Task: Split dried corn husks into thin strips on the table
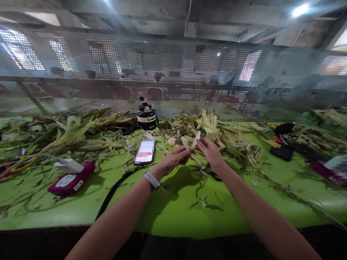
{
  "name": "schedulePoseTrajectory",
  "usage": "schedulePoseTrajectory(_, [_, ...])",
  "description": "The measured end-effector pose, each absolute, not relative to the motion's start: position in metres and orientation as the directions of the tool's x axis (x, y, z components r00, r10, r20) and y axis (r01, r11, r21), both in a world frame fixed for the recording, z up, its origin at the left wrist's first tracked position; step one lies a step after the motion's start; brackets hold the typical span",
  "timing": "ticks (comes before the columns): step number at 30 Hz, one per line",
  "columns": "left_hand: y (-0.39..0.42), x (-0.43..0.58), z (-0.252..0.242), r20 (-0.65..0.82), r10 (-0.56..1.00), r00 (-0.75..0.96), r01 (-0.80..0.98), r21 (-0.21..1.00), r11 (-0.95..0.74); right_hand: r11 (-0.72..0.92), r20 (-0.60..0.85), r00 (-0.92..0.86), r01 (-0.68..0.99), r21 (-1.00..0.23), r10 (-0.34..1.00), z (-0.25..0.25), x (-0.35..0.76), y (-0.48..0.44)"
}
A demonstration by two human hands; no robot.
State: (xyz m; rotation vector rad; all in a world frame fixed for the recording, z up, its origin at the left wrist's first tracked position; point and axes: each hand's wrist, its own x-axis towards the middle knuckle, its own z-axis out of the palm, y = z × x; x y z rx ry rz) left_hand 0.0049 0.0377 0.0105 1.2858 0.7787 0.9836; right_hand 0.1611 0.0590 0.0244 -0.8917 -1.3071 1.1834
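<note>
Near the middle of the green table (179, 213), my left hand (177, 157) pinches the lower end of a pale corn husk piece (185, 142). Close beside it, my right hand (208, 148) has its fingers closed on another part of the pale husk (195, 140). The two hands almost touch, and the husk strips spread upward between them. A white watch band circles my left wrist. Dark scissors (214, 175) lie on the table just below my right hand. Small green scraps (204, 202) are scattered nearer to me.
A phone (145, 151) lies left of my hands, with a black bottle (147, 117) behind it. Farther left is a purple power bank (72, 178) with a white plug. Husk piles (184, 124) line the back, before a perforated metal screen (168, 68). A dark phone (282, 152) lies right.
</note>
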Motion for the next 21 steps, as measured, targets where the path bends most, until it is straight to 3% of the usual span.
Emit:
schedulePoseTrajectory(5, [0.037,0.003,0.011,0.052,0.856,0.514,-0.105,0.994,0.003,0.215,0.221,-0.126,-0.06,-0.975,0.967,0.023,0.164,0.061])
schedulePoseTrajectory(10, [0.039,0.003,0.008,0.024,0.866,0.5,-0.094,0.995,0.026,0.257,0.262,-0.038,-0.096,-0.962,0.964,0.023,0.166,0.062])
schedulePoseTrajectory(13, [0.043,0.004,0.004,0.006,0.918,0.396,-0.194,0.978,0.077,0.259,0.233,0.154,-0.182,-0.948,0.96,0.025,0.174,0.07])
schedulePoseTrajectory(16, [0.048,0.004,0.002,-0.001,0.965,0.263,-0.412,0.904,0.113,0.263,0.173,0.321,-0.262,-0.929,0.931,0.027,0.179,0.075])
schedulePoseTrajectory(18, [0.051,0.003,0.003,0.005,0.981,0.196,-0.528,0.843,0.101,0.238,0.177,0.285,-0.195,-0.952,0.942,0.026,0.177,0.073])
schedulePoseTrajectory(21, [0.052,0.003,0.005,0.035,0.992,0.118,-0.592,0.805,0.042,0.196,0.197,0.028,0.042,-0.98,0.98,0.02,0.165,0.063])
